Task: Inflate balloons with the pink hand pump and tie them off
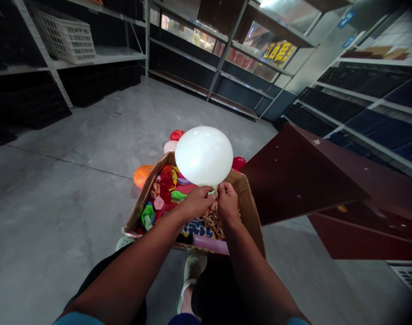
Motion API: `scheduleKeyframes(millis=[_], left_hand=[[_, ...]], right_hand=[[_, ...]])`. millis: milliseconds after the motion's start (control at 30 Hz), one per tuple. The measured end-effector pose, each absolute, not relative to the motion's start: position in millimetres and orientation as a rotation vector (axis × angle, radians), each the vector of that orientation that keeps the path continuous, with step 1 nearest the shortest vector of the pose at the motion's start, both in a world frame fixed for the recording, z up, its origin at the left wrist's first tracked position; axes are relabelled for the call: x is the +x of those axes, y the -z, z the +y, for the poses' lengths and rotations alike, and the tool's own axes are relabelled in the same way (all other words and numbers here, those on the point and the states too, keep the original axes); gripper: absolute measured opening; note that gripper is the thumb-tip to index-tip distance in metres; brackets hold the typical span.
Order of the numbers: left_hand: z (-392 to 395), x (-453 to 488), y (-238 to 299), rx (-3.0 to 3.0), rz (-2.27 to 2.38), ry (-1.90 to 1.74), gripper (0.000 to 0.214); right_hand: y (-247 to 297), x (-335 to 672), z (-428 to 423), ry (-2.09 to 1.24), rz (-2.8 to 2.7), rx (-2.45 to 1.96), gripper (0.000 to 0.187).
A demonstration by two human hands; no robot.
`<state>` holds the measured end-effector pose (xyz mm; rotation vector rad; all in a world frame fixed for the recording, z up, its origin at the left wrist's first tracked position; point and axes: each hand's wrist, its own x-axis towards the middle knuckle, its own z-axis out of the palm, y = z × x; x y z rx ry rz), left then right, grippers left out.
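Note:
A blown-up white balloon (pixel 204 155) stands above an open cardboard box (pixel 249 198), its neck pointing down toward me. My left hand (pixel 199 201) pinches the neck from the left, fingers closed. Close beside it, my right hand (pixel 228 201) grips the same neck from the right, also closed. Exactly how the neck lies between the fingertips is too small to make out. Below my hands the box holds limp coloured balloons (pixel 165 180), a heap of tan rubber bands (pixel 213 222) and a pink tube-like thing (pixel 210 243) at the near side.
Inflated balloons lie on the floor around the box: an orange one (pixel 142 176), a pink one (pixel 170 146), and red ones (pixel 238 163) behind. Dark red boards (pixel 300 176) jut in from the right. Metal shelves (pixel 222 58) line the back, with a white basket (pixel 68 38) at left.

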<state>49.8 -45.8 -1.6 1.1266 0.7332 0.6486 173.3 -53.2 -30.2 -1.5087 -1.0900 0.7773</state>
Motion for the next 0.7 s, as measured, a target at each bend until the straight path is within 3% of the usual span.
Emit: scheduleKeyframes(millis=[567,700], left_hand=[[-36,53,24,1.489,1.05,-0.621,0.019],[-32,52,25,1.663,1.263,-0.667,0.02]], right_hand=[[59,172,-45,-1.047,-0.644,-1.312,0.032],[48,161,-61,-1.282,-0.632,-1.289,0.031]])
